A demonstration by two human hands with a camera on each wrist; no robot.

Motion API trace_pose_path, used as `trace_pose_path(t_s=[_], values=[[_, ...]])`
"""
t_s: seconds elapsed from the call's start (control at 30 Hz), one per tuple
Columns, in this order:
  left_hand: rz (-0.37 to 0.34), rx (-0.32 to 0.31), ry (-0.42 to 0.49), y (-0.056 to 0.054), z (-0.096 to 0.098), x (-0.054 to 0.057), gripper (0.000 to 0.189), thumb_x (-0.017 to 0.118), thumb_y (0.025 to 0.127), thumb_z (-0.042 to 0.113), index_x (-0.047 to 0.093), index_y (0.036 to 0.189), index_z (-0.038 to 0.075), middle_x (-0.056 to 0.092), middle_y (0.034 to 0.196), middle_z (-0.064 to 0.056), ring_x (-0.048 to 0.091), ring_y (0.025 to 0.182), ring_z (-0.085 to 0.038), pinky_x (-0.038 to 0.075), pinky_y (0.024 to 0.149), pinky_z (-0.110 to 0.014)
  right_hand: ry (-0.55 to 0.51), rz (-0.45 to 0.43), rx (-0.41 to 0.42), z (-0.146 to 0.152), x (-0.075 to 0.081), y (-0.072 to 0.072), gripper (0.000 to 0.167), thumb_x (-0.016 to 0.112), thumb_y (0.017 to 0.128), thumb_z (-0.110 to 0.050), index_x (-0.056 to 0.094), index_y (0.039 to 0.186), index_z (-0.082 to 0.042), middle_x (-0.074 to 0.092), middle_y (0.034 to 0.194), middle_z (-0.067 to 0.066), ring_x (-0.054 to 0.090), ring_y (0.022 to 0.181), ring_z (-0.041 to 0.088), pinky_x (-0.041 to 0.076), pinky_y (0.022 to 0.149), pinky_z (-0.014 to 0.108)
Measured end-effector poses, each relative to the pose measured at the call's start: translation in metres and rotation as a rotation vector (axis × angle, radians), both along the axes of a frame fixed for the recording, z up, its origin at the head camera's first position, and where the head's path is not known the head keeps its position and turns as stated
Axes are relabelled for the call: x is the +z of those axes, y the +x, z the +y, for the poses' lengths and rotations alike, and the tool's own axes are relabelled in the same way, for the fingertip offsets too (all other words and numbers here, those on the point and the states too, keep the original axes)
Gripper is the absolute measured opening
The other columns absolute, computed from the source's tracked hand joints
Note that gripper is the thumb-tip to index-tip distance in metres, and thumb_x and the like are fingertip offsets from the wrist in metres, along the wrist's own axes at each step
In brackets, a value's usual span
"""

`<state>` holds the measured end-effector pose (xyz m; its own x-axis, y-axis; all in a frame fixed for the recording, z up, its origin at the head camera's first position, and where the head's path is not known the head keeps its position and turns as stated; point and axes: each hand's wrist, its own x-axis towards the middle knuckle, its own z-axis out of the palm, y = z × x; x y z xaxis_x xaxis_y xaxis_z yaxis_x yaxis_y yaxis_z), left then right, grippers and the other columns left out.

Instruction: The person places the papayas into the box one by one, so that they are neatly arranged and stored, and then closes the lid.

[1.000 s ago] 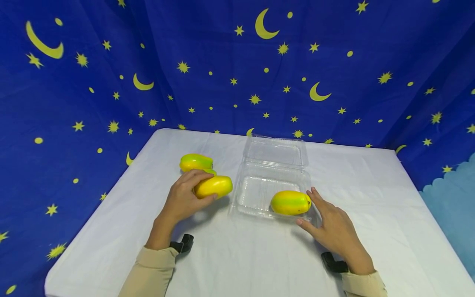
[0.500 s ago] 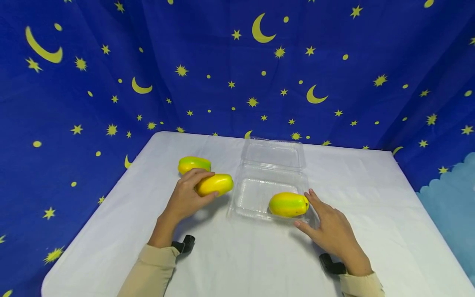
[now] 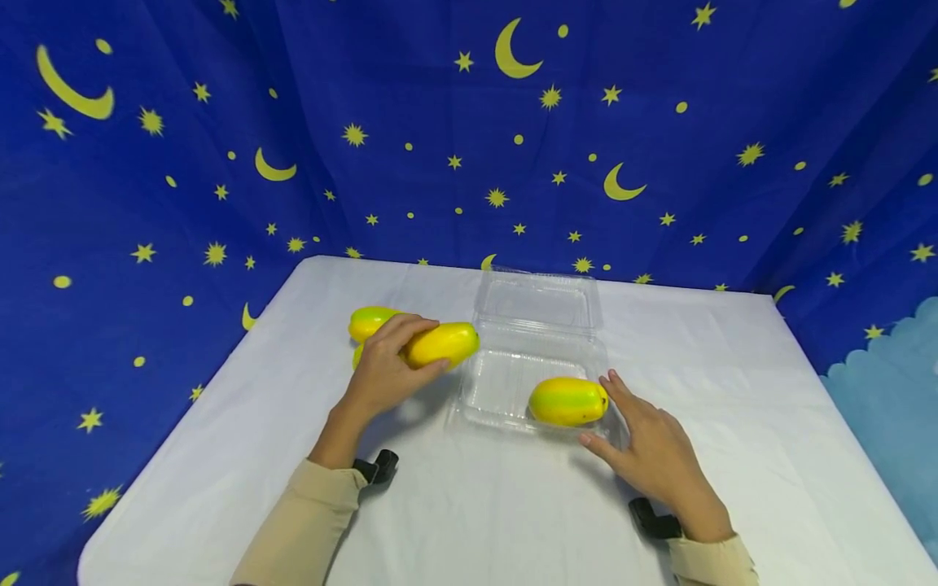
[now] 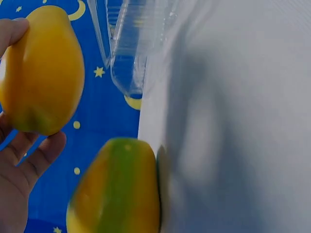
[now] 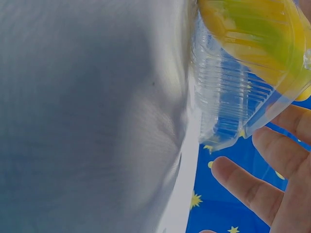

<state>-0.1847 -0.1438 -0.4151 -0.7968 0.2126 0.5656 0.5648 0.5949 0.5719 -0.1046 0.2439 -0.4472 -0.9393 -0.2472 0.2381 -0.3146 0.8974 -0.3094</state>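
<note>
My left hand (image 3: pixel 392 370) grips a yellow papaya (image 3: pixel 443 346) from its left end, thumb in front and fingers behind. The fruit is held up at the left edge of a hinged clear plastic container (image 3: pixel 498 387). In the left wrist view, the held papaya (image 4: pixel 46 73) is above the table, with a green-striped papaya (image 4: pixel 121 189) lying below it. A yellow-green papaya (image 3: pixel 567 401) lies in the right part of the container's base. My right hand (image 3: pixel 655 448) stays at the base's right front corner, thumb and fingers spread; in the right wrist view its fingertips (image 5: pixel 265 138) are at the clear wall.
Behind my left hand lies another papaya (image 3: pixel 370 321), with a further papaya (image 3: pixel 357 356) mostly hidden by the hand. The container's lid (image 3: pixel 538 301) lies folded back toward the far edge of the white table (image 3: pixel 484 505). A blue star-patterned cloth (image 3: pixel 410 98) hangs behind.
My left hand has carried its papaya to the right and slightly away from me, to the container's left edge. My right hand and the papaya in the container have stayed in place.
</note>
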Motion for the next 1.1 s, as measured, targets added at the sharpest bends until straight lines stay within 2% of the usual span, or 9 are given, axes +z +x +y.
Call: trace_pose_path(t_s=[0.33, 0.6, 0.77, 1.0, 1.1], values=[[-0.047, -0.031, 0.080, -0.007, 0.029, 0.017, 0.055, 0.086, 0.077, 0.044, 0.068, 0.125, 0.023, 0.064, 0.123, 0.005, 0.062, 0.108, -0.013, 0.057, 0.084, -0.032, -0.001, -0.012, -0.010, 0.000, 0.002, 0.002, 0.090, 0.064, 0.087, -0.066, 0.039, 0.154, -0.012, 0.038, 0.159, 0.014, 0.053, 0.130, 0.045, 0.046, 0.098, 0.065], [-0.037, -0.075, 0.129, -0.012, 0.059, 0.026, 0.056, 0.086, 0.078, 0.042, 0.067, 0.126, 0.021, 0.063, 0.122, 0.004, 0.061, 0.107, -0.012, 0.057, 0.083, -0.029, -0.007, -0.009, -0.008, -0.002, 0.002, 0.002, 0.088, 0.066, 0.087, -0.063, 0.040, 0.154, -0.012, 0.039, 0.159, 0.013, 0.054, 0.130, 0.045, 0.046, 0.098, 0.065], [-0.063, -0.120, 0.161, -0.015, 0.081, 0.028, 0.057, 0.085, 0.078, 0.044, 0.066, 0.127, 0.024, 0.062, 0.124, 0.006, 0.061, 0.107, -0.012, 0.058, 0.080, -0.027, -0.003, -0.013, -0.013, -0.001, 0.002, 0.001, 0.088, 0.067, 0.087, -0.063, 0.040, 0.154, -0.012, 0.038, 0.159, 0.013, 0.054, 0.130, 0.044, 0.047, 0.097, 0.064], [-0.008, -0.174, 0.134, -0.023, 0.109, 0.026, 0.056, 0.085, 0.079, 0.040, 0.065, 0.128, 0.020, 0.061, 0.125, 0.002, 0.061, 0.109, -0.013, 0.057, 0.082, -0.027, -0.003, -0.021, -0.012, -0.002, 0.002, -0.001, 0.089, 0.066, 0.087, -0.064, 0.039, 0.154, -0.012, 0.037, 0.160, 0.012, 0.054, 0.131, 0.044, 0.046, 0.099, 0.064], [-0.014, -0.190, 0.122, -0.025, 0.119, 0.022, 0.055, 0.083, 0.081, 0.041, 0.064, 0.129, 0.020, 0.061, 0.125, 0.002, 0.060, 0.109, -0.012, 0.056, 0.084, -0.028, -0.010, -0.025, -0.010, -0.001, 0.001, -0.001, 0.089, 0.066, 0.087, -0.064, 0.039, 0.155, -0.013, 0.038, 0.159, 0.012, 0.054, 0.131, 0.044, 0.046, 0.099, 0.064]])
